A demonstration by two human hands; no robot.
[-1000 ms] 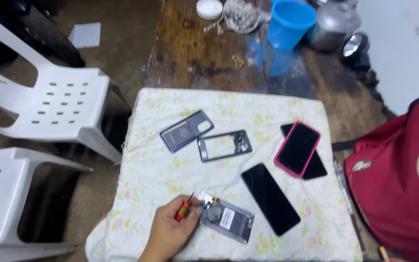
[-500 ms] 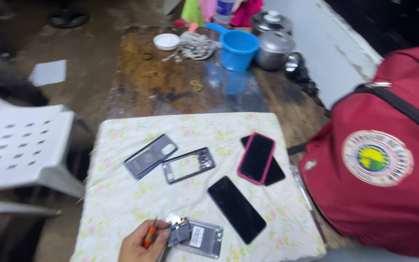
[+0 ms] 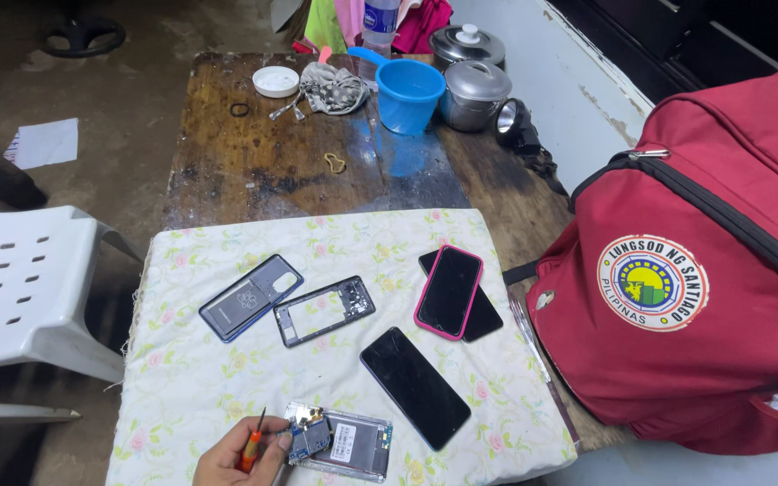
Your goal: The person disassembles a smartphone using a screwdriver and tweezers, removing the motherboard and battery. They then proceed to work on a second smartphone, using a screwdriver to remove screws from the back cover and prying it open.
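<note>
— Starting at the left: what is the hand doing?

— One hand (image 3: pixel 243 457) shows at the bottom edge, fingers closed around a small red-handled screwdriver (image 3: pixel 252 446), its thumb against the opened phone body (image 3: pixel 342 442) just to its right. I take it for the left hand, though the wrist is cut off. The other hand is out of view.

— How would that phone body handle?

— My judgement: light, stiff but fragile. Its circuit board (image 3: pixel 310 433) lies bare at the end nearest the hand, so hold it by the long outer edges, not by the board. The screwdriver is thin and could slip; a pinch near the handle suits it.

— And beyond the hand?

— Up and slightly right lie a blue back cover (image 3: pixel 250 297) and an empty middle frame (image 3: pixel 323 310), side by side. Further right is a loose black screen panel (image 3: pixel 415 387), then a pink-cased phone (image 3: pixel 448 292) resting on another dark one.

— The surface?

— A floral cloth (image 3: pixel 182 378), soft, likely to keep small parts from rolling, spread over a worn wooden table (image 3: pixel 254 162). At the far end stand a blue cup (image 3: pixel 409 93) and metal pots. A white plastic chair (image 3: pixel 20 288) stands left, a red backpack (image 3: pixel 713 270) far right; bare floor, dim room.
</note>
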